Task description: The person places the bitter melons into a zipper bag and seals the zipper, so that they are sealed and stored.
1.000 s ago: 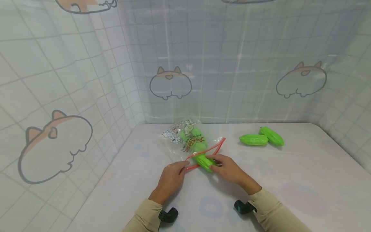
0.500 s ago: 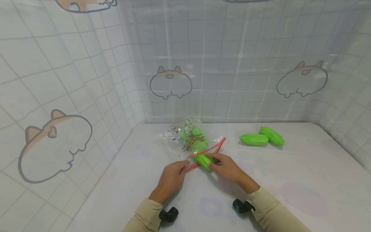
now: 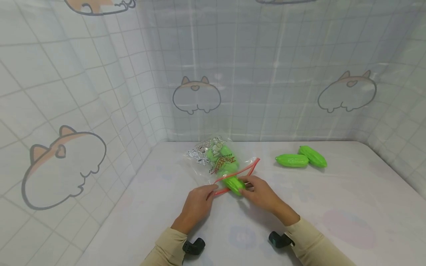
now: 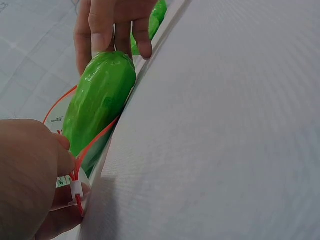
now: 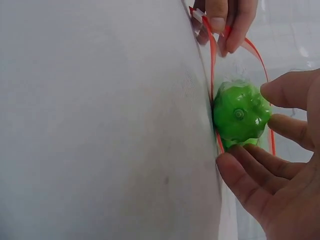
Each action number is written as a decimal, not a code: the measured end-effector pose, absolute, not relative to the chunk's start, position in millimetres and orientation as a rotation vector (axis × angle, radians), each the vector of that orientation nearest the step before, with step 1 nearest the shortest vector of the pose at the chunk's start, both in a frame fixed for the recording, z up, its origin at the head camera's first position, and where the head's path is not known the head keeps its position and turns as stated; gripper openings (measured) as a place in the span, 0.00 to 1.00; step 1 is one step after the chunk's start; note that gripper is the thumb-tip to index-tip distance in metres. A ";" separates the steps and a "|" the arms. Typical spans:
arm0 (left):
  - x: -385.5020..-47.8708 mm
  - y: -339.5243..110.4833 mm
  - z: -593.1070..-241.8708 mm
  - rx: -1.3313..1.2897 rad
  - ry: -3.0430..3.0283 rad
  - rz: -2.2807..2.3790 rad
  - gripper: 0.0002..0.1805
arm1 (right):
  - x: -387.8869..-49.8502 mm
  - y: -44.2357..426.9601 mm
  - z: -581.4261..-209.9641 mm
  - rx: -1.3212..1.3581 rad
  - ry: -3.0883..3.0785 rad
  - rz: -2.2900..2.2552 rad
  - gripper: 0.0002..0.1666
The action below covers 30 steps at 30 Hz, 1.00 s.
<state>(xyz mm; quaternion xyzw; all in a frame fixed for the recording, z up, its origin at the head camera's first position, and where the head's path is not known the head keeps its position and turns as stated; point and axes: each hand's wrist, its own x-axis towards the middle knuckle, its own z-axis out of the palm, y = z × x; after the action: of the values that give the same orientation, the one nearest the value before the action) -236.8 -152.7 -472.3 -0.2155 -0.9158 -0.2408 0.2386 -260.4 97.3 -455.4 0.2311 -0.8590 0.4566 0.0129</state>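
A shiny green, ridged bitter melon (image 3: 234, 184) lies partly inside a clear zip bag (image 3: 199, 168) with a red-edged mouth. My right hand (image 3: 261, 194) holds its near end, with thumb and fingers about it in the right wrist view. In the left wrist view, most of this bitter melon (image 4: 97, 95) shows between the red edges. My left hand (image 3: 196, 203) pinches the left corner of the bag's mouth, by a white slider (image 4: 76, 189). More green pieces, blurred by the printed plastic, are inside the bag.
Two more bitter melons (image 3: 292, 160) lie touching each other at the back right of the white table (image 3: 332, 192). A grid-patterned curtain (image 3: 259, 103) with cartoon prints rises along the table's back and sides. Each wrist wears a dark camera mount (image 3: 193, 246).
The held bitter melon has slid slightly away from me, deeper into the bag, with my right fingers still at its end. My left hand stays at the bag's corner.
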 end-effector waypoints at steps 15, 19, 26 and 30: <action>-236.9 -152.2 -472.5 -0.563 -2.540 -0.678 0.13 | -235.1 110.7 -446.2 0.917 -2.589 1.143 0.22; -236.4 -152.9 -472.7 -0.563 -2.549 -0.673 0.14 | -231.5 111.7 -445.6 0.937 -2.600 1.151 0.22; -235.6 -152.8 -471.1 -0.559 -2.547 -0.686 0.14 | -232.4 107.7 -446.1 0.981 -2.584 1.172 0.20; -236.1 -152.6 -471.0 -0.571 -2.533 -0.683 0.14 | -235.2 103.9 -446.6 0.987 -2.578 1.210 0.20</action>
<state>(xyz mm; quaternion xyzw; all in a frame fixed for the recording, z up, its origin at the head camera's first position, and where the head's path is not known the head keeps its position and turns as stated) -236.1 -152.6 -471.0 -0.2073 -0.9189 -0.2478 0.2265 -235.2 103.9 -446.6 0.3269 -0.8535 0.4007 0.0637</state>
